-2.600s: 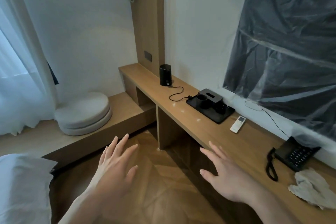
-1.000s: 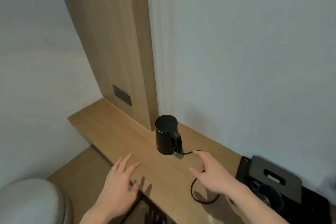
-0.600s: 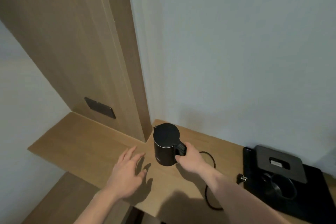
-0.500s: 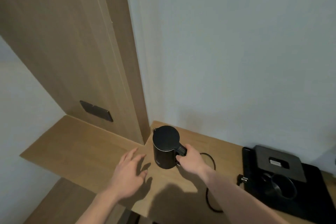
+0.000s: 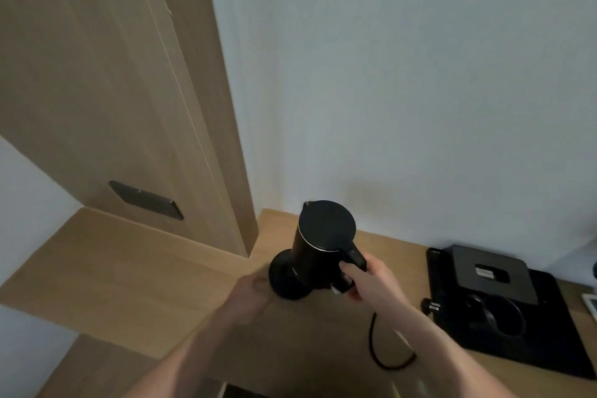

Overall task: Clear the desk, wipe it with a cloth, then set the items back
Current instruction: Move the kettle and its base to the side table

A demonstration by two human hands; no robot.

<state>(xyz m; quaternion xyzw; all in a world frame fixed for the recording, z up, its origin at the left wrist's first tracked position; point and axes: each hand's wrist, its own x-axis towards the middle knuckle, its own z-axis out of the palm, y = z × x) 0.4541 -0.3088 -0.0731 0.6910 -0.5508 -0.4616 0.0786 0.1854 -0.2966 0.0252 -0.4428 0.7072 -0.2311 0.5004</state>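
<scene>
A hotel-style guest room, by the look of it; a built-in wooden desk (image 5: 135, 271) runs along a plain wall; a black electric kettle (image 5: 318, 244) and a black tray (image 5: 529, 344) holding a cup (image 5: 494, 317) and box; a socket plate (image 5: 147, 200) set in wood panelling.

Pale grey-white wall (image 5: 403, 74), tall light-wood panel (image 5: 113, 74) with dark switch plate (image 5: 147, 200), dim even light

The electric kettle (image 5: 318, 237) is matte black, as are its round base (image 5: 284, 281), the cord (image 5: 376, 344) and the tray (image 5: 529, 336) at 3 o'clock. The tabletop (image 5: 106, 265) is light wood grain; the wall (image 5: 403, 74) is pale grey-white, the socket plate (image 5: 147, 200) dark grey.
</scene>
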